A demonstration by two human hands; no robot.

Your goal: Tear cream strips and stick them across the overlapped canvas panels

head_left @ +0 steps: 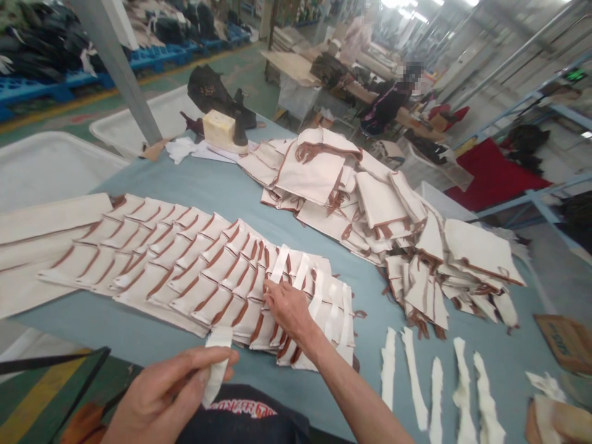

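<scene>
Dark shirt (277, 427), red print; bare forearms (356, 394)

Left hand (171, 391) at seven o'clock pinching a white strip (216, 364), right hand (289, 306) dead centre pressing on overlapped cream pieces (185, 265), loose pile (393, 216) at two o'clock, spare strips (435, 382) at five o'clock

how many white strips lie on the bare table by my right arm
5, side by side on the blue table: first strip, second, third, fourth, fifth, left to right. More may be hidden below the frame.
</scene>
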